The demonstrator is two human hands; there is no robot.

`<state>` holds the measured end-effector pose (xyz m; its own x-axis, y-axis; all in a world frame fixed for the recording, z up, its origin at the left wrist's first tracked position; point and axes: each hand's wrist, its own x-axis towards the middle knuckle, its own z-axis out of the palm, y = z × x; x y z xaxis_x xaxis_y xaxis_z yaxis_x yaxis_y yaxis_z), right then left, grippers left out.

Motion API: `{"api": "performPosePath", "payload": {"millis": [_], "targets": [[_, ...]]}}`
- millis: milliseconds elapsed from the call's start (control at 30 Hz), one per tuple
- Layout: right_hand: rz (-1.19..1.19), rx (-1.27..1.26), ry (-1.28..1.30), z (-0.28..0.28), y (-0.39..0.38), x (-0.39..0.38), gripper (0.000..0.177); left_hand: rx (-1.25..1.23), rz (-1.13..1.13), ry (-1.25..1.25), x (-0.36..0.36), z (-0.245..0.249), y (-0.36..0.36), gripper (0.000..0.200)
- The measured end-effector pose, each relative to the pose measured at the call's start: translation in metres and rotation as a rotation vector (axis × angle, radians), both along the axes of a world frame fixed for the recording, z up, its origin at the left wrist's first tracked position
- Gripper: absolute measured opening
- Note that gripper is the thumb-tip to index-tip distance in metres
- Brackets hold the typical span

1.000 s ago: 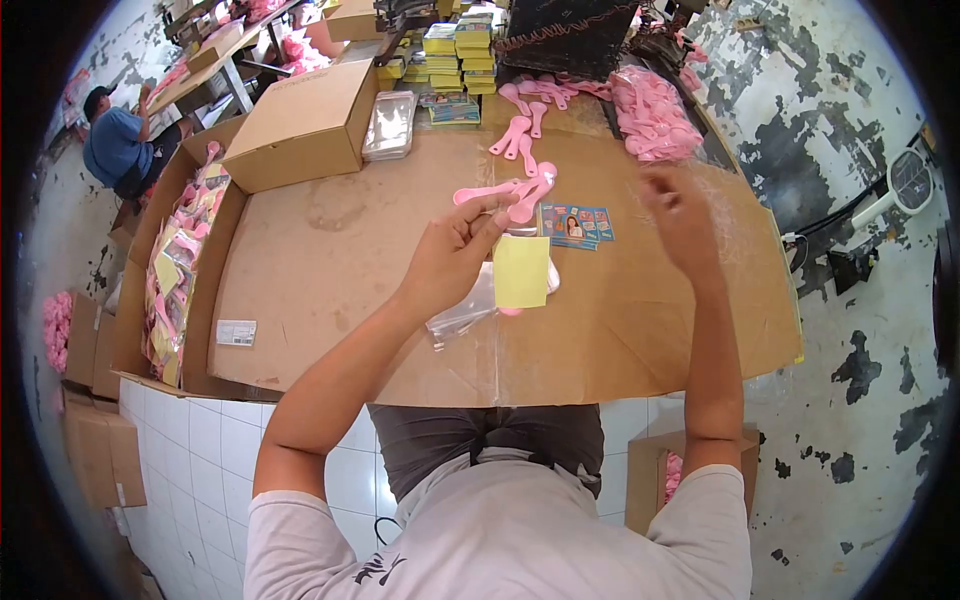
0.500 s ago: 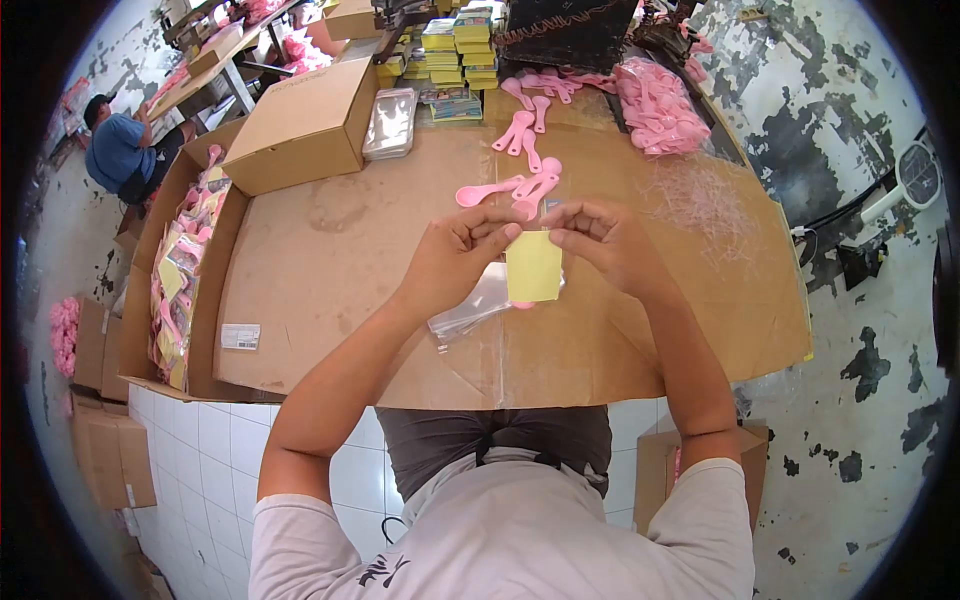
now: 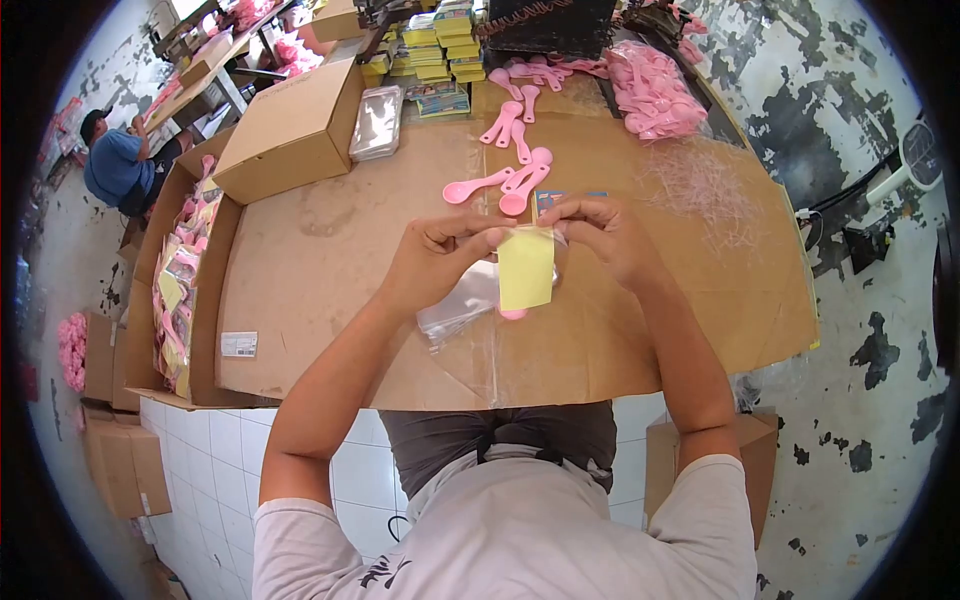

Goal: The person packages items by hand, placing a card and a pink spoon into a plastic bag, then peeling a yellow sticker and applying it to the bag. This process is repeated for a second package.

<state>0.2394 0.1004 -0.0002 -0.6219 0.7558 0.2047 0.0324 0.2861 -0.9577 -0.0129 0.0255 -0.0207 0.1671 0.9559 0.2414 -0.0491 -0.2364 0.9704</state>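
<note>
My left hand [image 3: 455, 252] and my right hand [image 3: 603, 238] pinch the top corners of a small clear plastic bag. Inside it stands a yellow card [image 3: 526, 272], and the pink end of a spoon [image 3: 514, 314] peeks out at its lower edge. Under the bag, on the cardboard, lie flat clear plastic bags [image 3: 458, 310]. Just beyond my fingers are loose pink measuring spoons [image 3: 514, 203]. A blue printed card [image 3: 572, 195] shows partly behind my right hand.
At left, an open carton [image 3: 225, 290] holds packed bags with spoons and cards. A closed box [image 3: 285, 125], clear bags [image 3: 377, 122] and card stacks [image 3: 455, 40] stand at the back. A bag of pink spoons [image 3: 655, 95] and plastic shreds [image 3: 710, 195] lie right. A seated person [image 3: 120, 160] is far left.
The view has shifted slightly, and the bag hangs a little lower between my hands. More of the blue card beyond my right hand is uncovered. Both hands keep their pinch.
</note>
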Motion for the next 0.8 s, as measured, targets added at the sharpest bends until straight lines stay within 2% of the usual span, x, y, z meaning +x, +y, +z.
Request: {"api": "performPosePath", "payload": {"millis": [100, 133, 200, 333, 500, 600, 733, 800], "targets": [[0.073, -0.118, 0.09, -0.001, 0.004, 0.006, 0.018, -0.094, -0.04, -0.151, -0.001, 0.001, 0.001, 0.028], [0.062, -0.08, 0.08, -0.002, 0.004, 0.006, 0.018, -0.141, -0.053, -0.215, 0.0, 0.002, 0.001, 0.029], [0.041, -0.003, 0.058, -0.005, 0.002, 0.003, 0.018, -0.136, -0.028, -0.102, 0.0, 0.0, 0.002, 0.026], [0.096, -0.088, 0.105, -0.011, 0.004, 0.002, 0.02, -0.13, -0.027, 0.011, 0.002, 0.0, 0.003, 0.026], [0.1, -0.082, 0.097, -0.011, 0.005, 0.002, 0.033, -0.128, -0.02, 0.025, 0.003, -0.001, 0.004, 0.028], [0.209, -0.198, 0.076, -0.003, -0.003, 0.0, 0.043, -0.123, -0.012, 0.015, 0.001, 0.0, 0.005, 0.028], [0.226, -0.14, 0.031, -0.01, 0.001, -0.001, 0.047, -0.109, -0.036, -0.022, -0.003, -0.005, 0.009, 0.031], [0.227, -0.161, 0.017, -0.012, 0.004, 0.0, 0.045, -0.122, -0.026, -0.06, -0.003, 0.0, 0.007, 0.04]]}}
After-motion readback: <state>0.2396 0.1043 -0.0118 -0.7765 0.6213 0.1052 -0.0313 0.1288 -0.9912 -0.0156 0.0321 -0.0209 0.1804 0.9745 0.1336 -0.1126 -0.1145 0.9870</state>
